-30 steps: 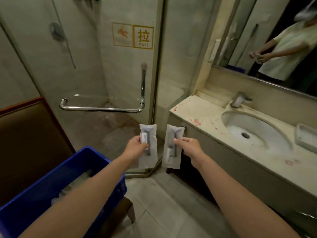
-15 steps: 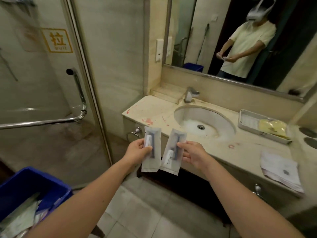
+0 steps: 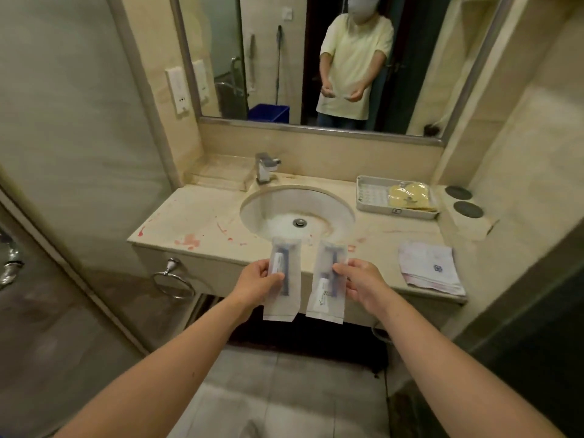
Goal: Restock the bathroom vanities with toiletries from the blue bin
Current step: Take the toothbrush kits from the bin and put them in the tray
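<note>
At six o'clock from the basin (image 3: 275,210), the left hand (image 3: 257,284) pinches one toothbrush packet (image 3: 281,308) and the right hand (image 3: 363,282) the other packet (image 3: 325,308), both likely light, limp, slippery, best held across the stiff contents mid-length.

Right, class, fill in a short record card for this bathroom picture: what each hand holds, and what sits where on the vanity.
left hand: grips a sealed toiletry packet
right hand: pinches a second packet, side by side with the first
where: both packets in front of the vanity top, before the sink
tray: right of the sink, holds a yellow item
folded cloth: front right of the vanity top
blue bin: seen only in the mirror
</note>
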`<state>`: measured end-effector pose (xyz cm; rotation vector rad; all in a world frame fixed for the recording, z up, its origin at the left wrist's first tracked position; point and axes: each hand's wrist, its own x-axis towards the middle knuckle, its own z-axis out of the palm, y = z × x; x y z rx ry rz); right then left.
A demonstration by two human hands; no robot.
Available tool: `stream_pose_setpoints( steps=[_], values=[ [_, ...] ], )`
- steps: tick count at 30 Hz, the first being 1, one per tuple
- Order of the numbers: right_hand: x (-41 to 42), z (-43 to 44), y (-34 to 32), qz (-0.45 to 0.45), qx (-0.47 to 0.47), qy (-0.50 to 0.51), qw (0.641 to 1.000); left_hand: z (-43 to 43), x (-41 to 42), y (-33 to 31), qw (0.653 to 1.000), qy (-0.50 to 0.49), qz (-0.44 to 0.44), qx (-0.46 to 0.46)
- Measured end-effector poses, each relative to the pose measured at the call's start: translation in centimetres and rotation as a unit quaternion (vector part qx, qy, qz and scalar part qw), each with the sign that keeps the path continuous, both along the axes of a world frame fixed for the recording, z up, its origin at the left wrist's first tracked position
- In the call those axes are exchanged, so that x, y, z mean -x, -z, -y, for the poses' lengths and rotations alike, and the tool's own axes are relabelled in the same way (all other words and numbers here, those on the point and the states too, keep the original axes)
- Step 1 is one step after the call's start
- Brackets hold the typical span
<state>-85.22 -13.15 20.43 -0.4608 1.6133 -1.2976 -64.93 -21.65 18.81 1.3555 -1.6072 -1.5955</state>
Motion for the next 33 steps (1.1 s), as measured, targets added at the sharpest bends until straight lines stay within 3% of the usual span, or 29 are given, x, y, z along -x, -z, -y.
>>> stream_pose_setpoints(
  steps=[8, 14, 21, 33],
  values=[
    [5.6, 1.5, 0.2, -0.005, -0.011, 0.091, 0.996, 4.7, 8.0, -0.1, 0.995, 0.094, 0.002, 0.021],
    [9.4, 5.2, -0.2, -0.032, -0.013, 0.147, 0.989, 10.5, 13.1, -0.6, 0.988, 0.148, -0.039, -0.033],
    [12.2, 8.7, 0.0, -0.032, -0.009, 0.2, 0.979, 15.6, 17.5, -0.8, 0.973, 0.227, -0.03, -0.028],
    [20.8, 14.7, 1.1, -0.035, -0.036, 0.223, 0.973, 21.4, 26.6, 0.1, 0.978, 0.198, -0.036, -0.05]
  ],
)
